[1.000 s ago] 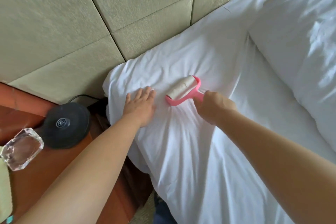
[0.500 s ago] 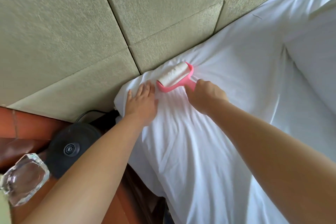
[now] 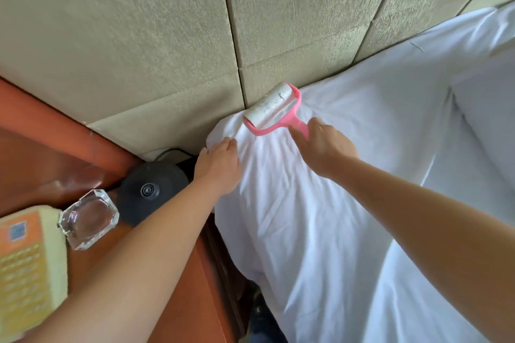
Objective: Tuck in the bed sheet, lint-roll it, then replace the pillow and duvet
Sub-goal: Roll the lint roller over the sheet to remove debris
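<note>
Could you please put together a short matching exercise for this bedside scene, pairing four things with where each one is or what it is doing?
Things:
1. lint roller
2. left hand
3. glass ashtray
4. right hand

Places or states:
A. on the wooden nightstand, beside the black round base
B. rests on the sheet near the bed's corner
C. holds a pink handle
D. on the sheet, right up against the padded headboard

Pairs: 1-D, 2-B, 3-A, 4-C
</note>
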{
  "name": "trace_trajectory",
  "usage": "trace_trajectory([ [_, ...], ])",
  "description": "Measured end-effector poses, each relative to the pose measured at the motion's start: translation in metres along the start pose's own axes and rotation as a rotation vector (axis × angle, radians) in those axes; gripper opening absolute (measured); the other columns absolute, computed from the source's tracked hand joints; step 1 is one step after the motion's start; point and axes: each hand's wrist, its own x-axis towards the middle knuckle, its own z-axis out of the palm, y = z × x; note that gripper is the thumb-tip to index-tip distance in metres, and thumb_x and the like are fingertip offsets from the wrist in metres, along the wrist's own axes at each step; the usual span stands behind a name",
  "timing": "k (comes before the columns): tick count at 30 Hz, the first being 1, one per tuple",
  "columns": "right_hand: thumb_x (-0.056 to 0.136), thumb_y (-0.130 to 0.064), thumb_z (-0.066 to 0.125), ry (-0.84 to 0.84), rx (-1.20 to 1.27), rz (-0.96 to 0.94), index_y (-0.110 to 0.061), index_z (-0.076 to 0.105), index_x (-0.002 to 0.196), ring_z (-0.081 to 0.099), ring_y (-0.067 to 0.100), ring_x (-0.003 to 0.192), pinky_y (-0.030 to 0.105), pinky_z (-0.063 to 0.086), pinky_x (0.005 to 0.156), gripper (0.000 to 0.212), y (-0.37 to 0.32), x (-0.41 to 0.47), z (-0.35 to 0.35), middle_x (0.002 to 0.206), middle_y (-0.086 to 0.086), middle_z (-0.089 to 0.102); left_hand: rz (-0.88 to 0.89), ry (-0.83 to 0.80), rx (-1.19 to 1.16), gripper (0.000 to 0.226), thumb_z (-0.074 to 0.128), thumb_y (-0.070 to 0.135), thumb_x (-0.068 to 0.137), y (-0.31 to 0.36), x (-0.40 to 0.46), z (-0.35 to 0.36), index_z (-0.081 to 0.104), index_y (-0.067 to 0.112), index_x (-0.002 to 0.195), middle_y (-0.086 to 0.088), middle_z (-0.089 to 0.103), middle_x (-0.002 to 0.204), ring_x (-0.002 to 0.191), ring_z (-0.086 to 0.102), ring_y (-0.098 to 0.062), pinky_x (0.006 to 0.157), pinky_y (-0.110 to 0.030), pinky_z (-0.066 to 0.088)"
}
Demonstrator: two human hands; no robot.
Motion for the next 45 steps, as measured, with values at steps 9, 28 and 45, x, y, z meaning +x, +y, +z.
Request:
trace_trajectory([
  [9, 0.098, -0.055, 0.027, -0.122, -0.05, -0.218, -0.013, 0.039, 0.091, 0.045, 0.025, 0.073, 0.033, 0.03, 0.06, 0.044, -0.014, -0.122, 0.005, 0.078, -0.003, 0.043, -0.24, 0.213, -0.382, 0.04, 0.033, 0.022, 0.1, -0.02, -0.133, -0.002, 0.05, 0.021, 0.136, -0.011, 0.062, 0.121, 0.109, 0.056, -0.033, 0.09, -0.038, 0.045],
  [28, 0.099, -0.052, 0.029, -0.389, -0.062, -0.362, -0.015, 0.039, 0.096, 0.056, 0.018, 0.063, 0.032, 0.041, 0.052, 0.038, -0.106, -0.227, 0.15, 0.072, -0.001, 0.052, -0.337, 0.141, -0.628, 0.055, 0.062, 0.044, 0.087, -0.128, -0.247, 0.087, 0.049, 0.022, 0.136, 0.002, 0.061, 0.125, 0.109, 0.058, -0.016, 0.083, -0.031, 0.053],
  [45, 0.098, -0.048, 0.032, -0.368, -0.286, -0.361, -0.018, 0.037, 0.09, 0.049, 0.02, 0.067, 0.03, 0.035, 0.057, 0.032, -0.094, -0.192, 0.156, 0.076, -0.001, 0.049, -0.164, -0.054, -0.505, 0.074, 0.058, 0.061, 0.082, -0.143, -0.196, 0.111, 0.034, 0.028, 0.144, 0.004, 0.055, 0.131, 0.115, 0.056, -0.019, 0.09, -0.039, 0.051],
])
